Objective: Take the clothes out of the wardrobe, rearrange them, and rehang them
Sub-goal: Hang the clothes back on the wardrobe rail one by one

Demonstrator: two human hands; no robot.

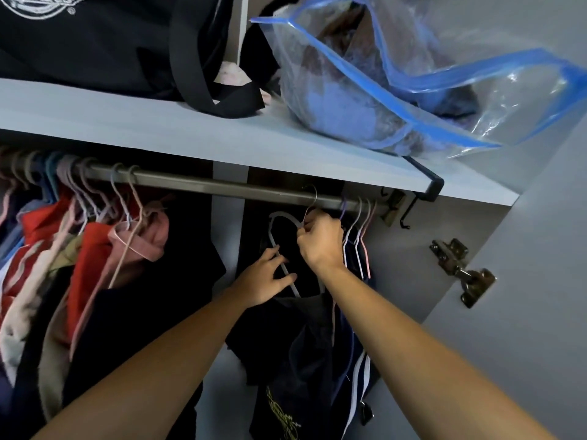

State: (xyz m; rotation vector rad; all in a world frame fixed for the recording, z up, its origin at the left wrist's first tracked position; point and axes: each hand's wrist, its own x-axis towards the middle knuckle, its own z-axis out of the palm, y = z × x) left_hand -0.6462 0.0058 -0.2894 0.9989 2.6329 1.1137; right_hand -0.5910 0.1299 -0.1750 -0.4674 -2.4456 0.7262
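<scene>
Head view: my right hand is curled round the hook of a white hanger just under the rail, near its right end. My left hand lies with fingers spread on the hanger's arm and the dark garment hanging from it. More clothes hang bunched at the rail's left; a bag sits on the shelf above.

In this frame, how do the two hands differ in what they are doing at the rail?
The right hand is raised just under the rail, fingers curled around a hanger's hook; the left hand sits lower, fingers spread and fairly straight. The right hand grips the hook, while the left hand rests against the white hanger and the dark garment on it. Both are bare and work on the same hanger.
</scene>
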